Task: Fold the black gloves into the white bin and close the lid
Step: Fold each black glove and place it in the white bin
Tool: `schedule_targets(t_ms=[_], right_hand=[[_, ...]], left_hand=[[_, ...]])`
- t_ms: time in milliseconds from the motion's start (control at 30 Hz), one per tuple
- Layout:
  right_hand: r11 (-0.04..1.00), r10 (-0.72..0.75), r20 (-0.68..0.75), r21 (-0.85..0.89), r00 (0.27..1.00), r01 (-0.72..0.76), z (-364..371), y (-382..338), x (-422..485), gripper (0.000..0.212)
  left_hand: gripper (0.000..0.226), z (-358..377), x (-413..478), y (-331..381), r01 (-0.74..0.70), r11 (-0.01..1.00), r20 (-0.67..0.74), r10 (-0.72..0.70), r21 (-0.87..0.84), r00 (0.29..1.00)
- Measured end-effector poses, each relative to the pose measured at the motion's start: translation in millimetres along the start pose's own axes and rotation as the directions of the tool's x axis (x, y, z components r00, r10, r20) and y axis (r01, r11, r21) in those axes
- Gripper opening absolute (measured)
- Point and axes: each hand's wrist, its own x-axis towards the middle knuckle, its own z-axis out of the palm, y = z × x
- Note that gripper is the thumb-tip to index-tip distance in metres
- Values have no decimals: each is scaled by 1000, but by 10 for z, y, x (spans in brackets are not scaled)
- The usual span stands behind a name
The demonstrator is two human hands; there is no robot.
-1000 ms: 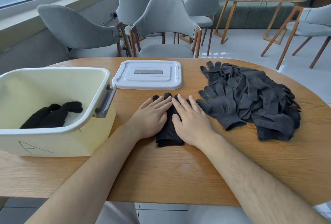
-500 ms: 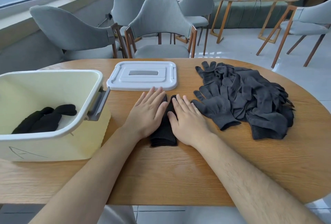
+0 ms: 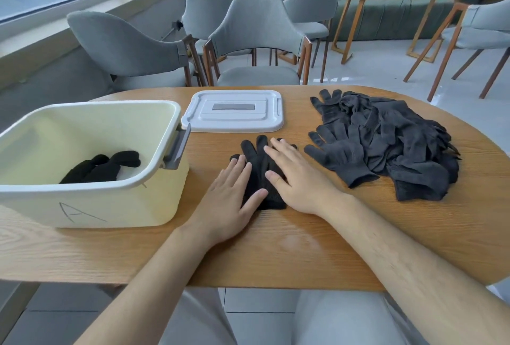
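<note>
**Both hands flat on one black glove (image 3: 258, 179), lid off the bin**

My left hand (image 3: 230, 202) and right hand (image 3: 302, 180) are both lying palm down with the fingers straight and a bit spread. Neither one is gripping anything, they're just pressing on the black glove from either side. The left hand covers its left edge, thumb lying across the cuff end. The right hand sits over its right half.

The glove itself lies flat on the wooden table (image 3: 276, 251), right in front of me. Its cuff is nearest me and its fingertips poke out past my hands toward the lid (image 3: 234, 114).

The lid is lying flat on the table just beyond the glove, close to the right rim of the white bin (image 3: 116, 206). The bin sits open at the left of the table, with a grey handle (image 3: 178, 146) on its right side. A hand-drawn letter A (image 3: 77, 212) is on the front wall. Down at the bottom there's a bundle of folded gloves (image 3: 105, 166).

Off to my right is the pile of loose gloves (image 3: 392, 148), near the right hand but apart from it. Grey chairs (image 3: 256, 27) stand behind the table.
</note>
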Motion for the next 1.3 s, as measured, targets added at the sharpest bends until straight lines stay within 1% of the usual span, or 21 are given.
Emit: schedule_targets(t_ms=[67, 100, 133, 200, 267, 367, 467, 567, 667, 733, 800, 900, 933, 1033, 1100, 1167, 1200, 1233, 1300], right_hand=[[998, -52, -127, 26, 991, 56, -87, 24, -175, 41], [996, -73, -131, 48, 989, 79, -111, 38, -261, 33], [992, -86, -94, 81, 992, 94, -111, 54, -336, 29], [986, -107, -44, 127, 993, 112, -63, 89, -414, 27], [980, -112, -86, 156, 990, 125, -16, 115, -424, 23], [978, -119, -154, 150, 981, 142, 24, 137, -430, 18], [981, -117, -175, 132, 978, 141, 21, 132, -455, 18], [983, -162, -136, 59, 977, 171, 11, 120, -475, 17], [984, -179, -70, 14, 981, 180, 10, 118, -483, 34], [982, -187, -66, -1, 980, 188, 18, 110, -461, 40], [980, -199, -81, -27, 977, 198, 32, 92, -433, 37], [978, -207, -133, -47, 969, 203, 52, 66, -400, 32], [982, -191, -161, -37, 968, 187, 61, 48, -395, 30], [992, -121, -222, -5, 968, 123, 42, -3, -390, 21], [996, -84, -193, 25, 978, 90, -3, -50, -390, 23], [997, -42, -152, 59, 988, 51, -64, -76, -355, 34], [997, -21, -140, 69, 990, 31, -88, -74, -312, 36], [996, -4, -141, 82, 990, 16, -104, -66, -259, 33], [991, 30, -148, 133, 989, -10, -116, -37, -156, 27]], left_hand=[[68, -59, -99, -73, -82, 986, -122, 64, -147, 990], [58, -75, -131, -125, -131, 975, -158, 103, -181, 982], [48, -72, -151, -172, -172, 964, -172, 138, -201, 976], [33, -55, -127, -208, -210, 952, -145, 181, -222, 973], [28, -51, -77, -174, -218, 952, -126, 194, -216, 973], [29, -50, -57, -146, -219, 957, -131, 196, -192, 972], [30, -36, -80, -157, -228, 959, -147, 204, -170, 968], [30, -5, -96, -158, -220, 967, -156, 199, -132, 968], [35, -3, -89, -152, -207, 968, -145, 186, -140, 972], [37, -16, -72, -141, -199, 969, -148, 177, -145, 973], [39, -39, -56, -117, -207, 970, -155, 186, -129, 970], [47, -90, -17, -92, -216, 972, -120, 205, -93, 971], [46, -102, -3, -81, -216, 973, -118, 206, -76, 971], [26, -92, 47, -36, -208, 978, -178, 198, -36, 964], [20, -71, 80, -3, -182, 982, -230, 164, -58, 959], [19, -68, 132, 14, -149, 981, -264, 111, -126, 958], [22, -74, 155, 18, -128, 978, -273, 79, -165, 959], [25, -74, 175, 18, -110, 975, -277, 54, -192, 959], [32, -61, 196, 23, -112, 974, -297, 49, -199, 954]])
